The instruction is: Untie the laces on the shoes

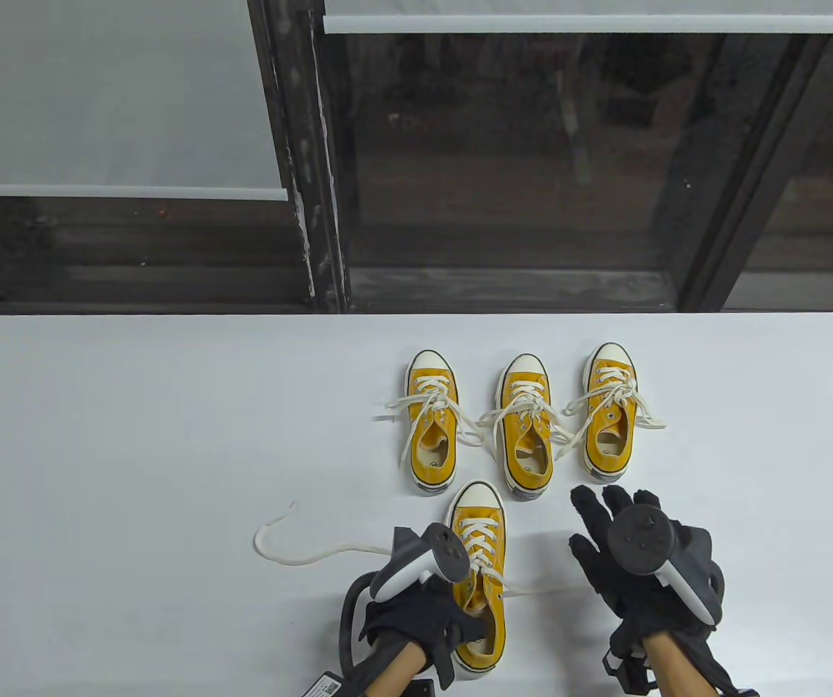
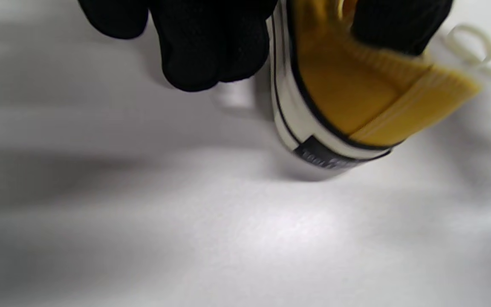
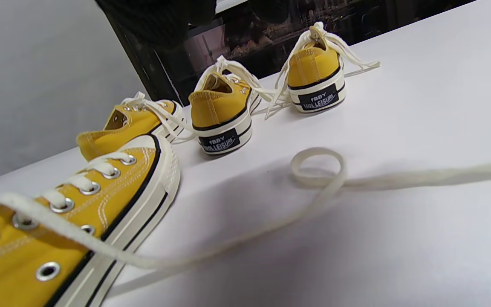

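Four yellow low sneakers with white laces stand on the white table (image 1: 133,450). The nearest shoe (image 1: 479,552) points away from me. Its laces are loose: one end (image 1: 278,544) trails far left, the other (image 1: 540,589) runs right. My left hand (image 1: 424,624) grips this shoe at the heel; in the left wrist view my fingers (image 2: 211,47) sit beside the heel (image 2: 335,111). My right hand (image 1: 609,541) hovers open, fingers spread, right of the shoe. In the right wrist view the loose lace (image 3: 318,179) curls on the table beside the shoe (image 3: 83,204).
Three more yellow shoes stand in a row behind: left (image 1: 432,421), middle (image 1: 525,428), right (image 1: 611,414). Their laces spread out in loops to both sides. The table's far edge (image 1: 416,316) meets a dark window frame.
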